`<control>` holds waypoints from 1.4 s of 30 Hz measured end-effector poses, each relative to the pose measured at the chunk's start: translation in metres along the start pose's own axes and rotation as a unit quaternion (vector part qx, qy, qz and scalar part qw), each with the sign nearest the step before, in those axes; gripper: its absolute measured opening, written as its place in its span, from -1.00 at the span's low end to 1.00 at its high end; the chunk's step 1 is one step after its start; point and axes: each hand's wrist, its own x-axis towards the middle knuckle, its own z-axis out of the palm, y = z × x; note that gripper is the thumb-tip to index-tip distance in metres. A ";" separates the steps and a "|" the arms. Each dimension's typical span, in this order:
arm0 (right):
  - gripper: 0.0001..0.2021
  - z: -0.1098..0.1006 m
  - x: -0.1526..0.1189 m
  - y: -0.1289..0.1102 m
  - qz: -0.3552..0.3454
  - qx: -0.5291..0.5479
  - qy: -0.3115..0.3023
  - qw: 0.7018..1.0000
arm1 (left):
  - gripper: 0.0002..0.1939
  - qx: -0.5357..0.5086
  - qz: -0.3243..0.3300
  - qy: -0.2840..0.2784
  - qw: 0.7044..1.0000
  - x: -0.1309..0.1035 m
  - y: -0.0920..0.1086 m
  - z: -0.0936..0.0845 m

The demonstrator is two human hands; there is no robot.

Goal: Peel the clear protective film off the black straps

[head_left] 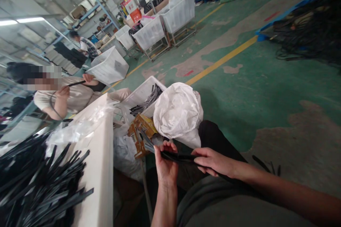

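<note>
Both my hands hold a bundle of black strips over my lap. My left hand is closed around one end, palm up, and the grey-edged strip ends stick out past its thumb. Farther along the bundle, my right hand grips it from above with its fingers bent round it. Just beyond my hands stands a white woven sack with its mouth open. To my left, a large pile of black strips lies on the pale table.
A white bin with dark strips stands behind the sack, beside a torn brown carton. A co-worker across the table handles a black strip. Wheeled white carts stand farther back. A blue pallet with black material is at right.
</note>
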 end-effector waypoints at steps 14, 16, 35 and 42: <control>-0.55 0.008 0.003 0.001 -0.157 -0.137 0.003 0.978 | -0.61 -0.011 -0.065 0.099 0.993 0.002 0.000 0.000; -0.60 0.006 0.004 0.000 -0.215 -0.214 0.022 0.952 | -0.59 -0.003 -0.080 0.096 0.992 0.002 -0.002 0.000; -0.81 0.000 0.044 -0.038 -0.283 -0.160 0.201 0.924 | -0.60 0.235 -0.007 -0.064 0.970 -0.015 -0.063 -0.012; -0.64 -0.012 0.053 -0.056 -0.246 -0.201 0.044 0.947 | -0.43 0.293 0.005 -0.100 0.951 -0.016 -0.068 -0.014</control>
